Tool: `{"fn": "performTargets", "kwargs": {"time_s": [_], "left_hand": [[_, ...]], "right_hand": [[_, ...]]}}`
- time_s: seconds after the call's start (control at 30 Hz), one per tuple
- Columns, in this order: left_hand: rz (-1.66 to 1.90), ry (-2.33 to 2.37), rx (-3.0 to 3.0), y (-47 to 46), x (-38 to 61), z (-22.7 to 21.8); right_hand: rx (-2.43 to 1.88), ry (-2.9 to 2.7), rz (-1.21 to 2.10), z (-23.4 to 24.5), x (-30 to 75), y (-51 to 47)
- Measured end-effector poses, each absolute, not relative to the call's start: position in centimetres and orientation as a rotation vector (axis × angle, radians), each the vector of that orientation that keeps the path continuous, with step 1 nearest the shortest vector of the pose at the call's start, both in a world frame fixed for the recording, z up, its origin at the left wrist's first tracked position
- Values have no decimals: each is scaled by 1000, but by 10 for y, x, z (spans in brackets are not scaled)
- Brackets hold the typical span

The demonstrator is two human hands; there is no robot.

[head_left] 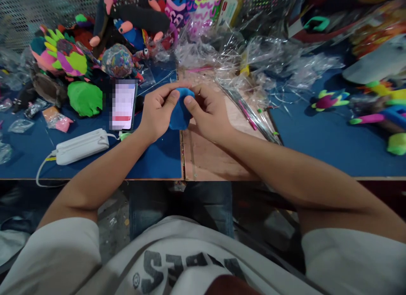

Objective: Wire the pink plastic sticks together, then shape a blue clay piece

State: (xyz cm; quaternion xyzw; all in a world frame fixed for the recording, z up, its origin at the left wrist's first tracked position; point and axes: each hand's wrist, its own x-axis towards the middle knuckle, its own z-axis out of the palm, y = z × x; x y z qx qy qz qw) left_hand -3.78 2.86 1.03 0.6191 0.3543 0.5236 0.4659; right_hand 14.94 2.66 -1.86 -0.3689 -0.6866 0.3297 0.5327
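Between my two hands is a flattened piece of blue modelling clay (179, 113), held up over the seam where the blue table surface meets the wooden board. My left hand (160, 107) grips its left side, thumb pressed on the near face and fingers curled behind. On the other side my right hand (207, 109) pinches the upper right edge with thumb and fingers. Some fingertips are hidden behind the clay. The wooden board (206, 155) lies beneath my right hand.
Left of my hands are a phone (124, 105), a white power bank (83, 146) with a cable, and a green clay lump (85, 99). Colourful clay figures (63, 54) pile up behind. Clear plastic wrap (203, 50) covers the back; thin rods (250, 111) and a small clay turtle (330, 100) lie right.
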Motion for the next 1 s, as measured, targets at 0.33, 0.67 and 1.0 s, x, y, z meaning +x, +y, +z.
{"fn": "performTargets", "kwargs": {"time_s": [0.33,0.67,1.0], "left_hand": [[1267,909,1441,22,-37,16],[1272,1011,1731,7,-42,28],[1879,233,2605,41,-52,10]], "right_hand": [[-813,-1485,868,-17,154,42],[-840,-1679,556,-10,172,36],[-518,-1827,58,-21,178,39]]}}
